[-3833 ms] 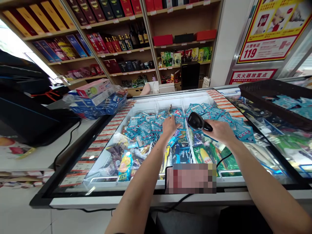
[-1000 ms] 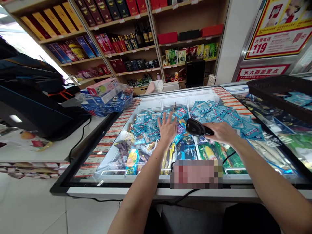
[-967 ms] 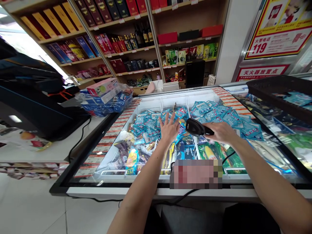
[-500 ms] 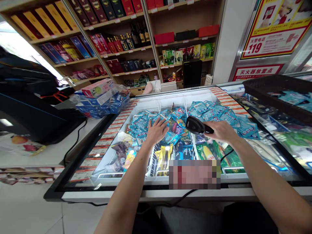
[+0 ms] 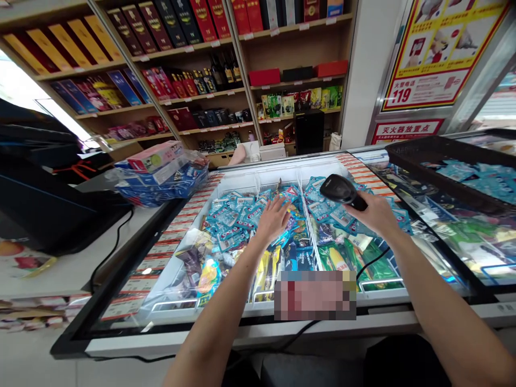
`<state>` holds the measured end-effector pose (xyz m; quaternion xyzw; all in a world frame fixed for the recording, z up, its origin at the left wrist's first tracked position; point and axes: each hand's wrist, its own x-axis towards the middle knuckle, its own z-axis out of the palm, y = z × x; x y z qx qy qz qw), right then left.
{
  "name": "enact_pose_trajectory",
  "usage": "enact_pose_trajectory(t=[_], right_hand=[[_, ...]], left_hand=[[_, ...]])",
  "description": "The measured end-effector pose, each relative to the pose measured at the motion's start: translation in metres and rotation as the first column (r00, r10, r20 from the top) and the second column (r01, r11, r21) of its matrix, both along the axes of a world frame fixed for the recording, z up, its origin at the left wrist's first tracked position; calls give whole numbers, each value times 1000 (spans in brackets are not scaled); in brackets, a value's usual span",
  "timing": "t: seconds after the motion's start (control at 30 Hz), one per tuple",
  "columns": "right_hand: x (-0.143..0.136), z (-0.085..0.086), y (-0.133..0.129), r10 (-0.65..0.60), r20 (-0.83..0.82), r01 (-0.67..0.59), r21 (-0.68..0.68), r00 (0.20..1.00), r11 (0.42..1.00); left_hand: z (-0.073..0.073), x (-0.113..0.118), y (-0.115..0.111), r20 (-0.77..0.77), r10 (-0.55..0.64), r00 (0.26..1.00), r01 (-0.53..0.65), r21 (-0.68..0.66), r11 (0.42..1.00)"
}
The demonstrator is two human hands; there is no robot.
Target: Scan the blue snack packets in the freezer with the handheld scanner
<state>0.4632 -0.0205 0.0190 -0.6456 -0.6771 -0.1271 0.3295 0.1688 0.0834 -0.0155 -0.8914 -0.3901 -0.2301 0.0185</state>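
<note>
My right hand [image 5: 378, 216] is wrapped around the handle of a black barcode scanner [image 5: 341, 189], its head pointing left above small blue packets. My left hand [image 5: 274, 220] lies with fingers stretched out, at the right side of a pile of blue packets [image 5: 228, 217]. Whether it presses on a packet I cannot tell. Another group of blue packets [image 5: 320, 207] spreads beneath and beside the scanner. They lie on the glass top of a chest freezer [image 5: 133, 352], and colourful packaged goods show through the glass. A black cable [image 5: 373, 260] runs down from my right hand.
A dark basket [image 5: 407, 156] holding more blue packets stands at the right. Plastic-wrapped blue packages [image 5: 161, 180] sit at the back left beside a black machine [image 5: 44, 199]. Shelves [image 5: 193, 48] of boxes and bottles line the back; part of another person's arm [image 5: 237, 155] shows behind the freezer.
My left hand has shifted right, toward the middle of the freezer top. The scanner in my right hand has moved right and its head has risen. The view has tilted and moved slightly.
</note>
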Motion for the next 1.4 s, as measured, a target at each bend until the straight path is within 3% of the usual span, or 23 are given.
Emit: enact_pose_trajectory(t=[0.13,0.27,0.53,0.63,0.73,0.87,1.1,1.2,1.4], right_hand=[[18,-1,-2,-118,-190,125,25,975,992],[31,-6,-5,-149,-330,162,14,932,987],[24,-2,-5,-157,-374,176,16,914,984],[21,-3,-2,-154,-333,173,26,930,985],[18,-4,0,-125,-305,142,33,944,989],[11,-4,-2,-77,-283,75,-17,956,997],[-5,-10,-8,51,-235,-72,-81,971,994],[-6,-10,-10,108,-260,-135,-89,960,987],[-7,-11,-10,160,-251,-201,-150,955,968]], left_hand=[[-10,56,15,145,-46,988,67,-140,988],[-13,99,40,231,-11,973,65,-229,971],[2,156,115,150,74,986,-16,-358,934],[0,170,127,70,2,998,25,-382,924],[-5,168,123,50,-130,990,139,-318,938],[-9,142,100,23,-197,980,197,-212,957],[-19,106,51,0,-109,994,108,-126,986],[-21,97,45,45,-75,996,82,-185,979],[-11,66,36,269,-32,963,111,-283,953]])
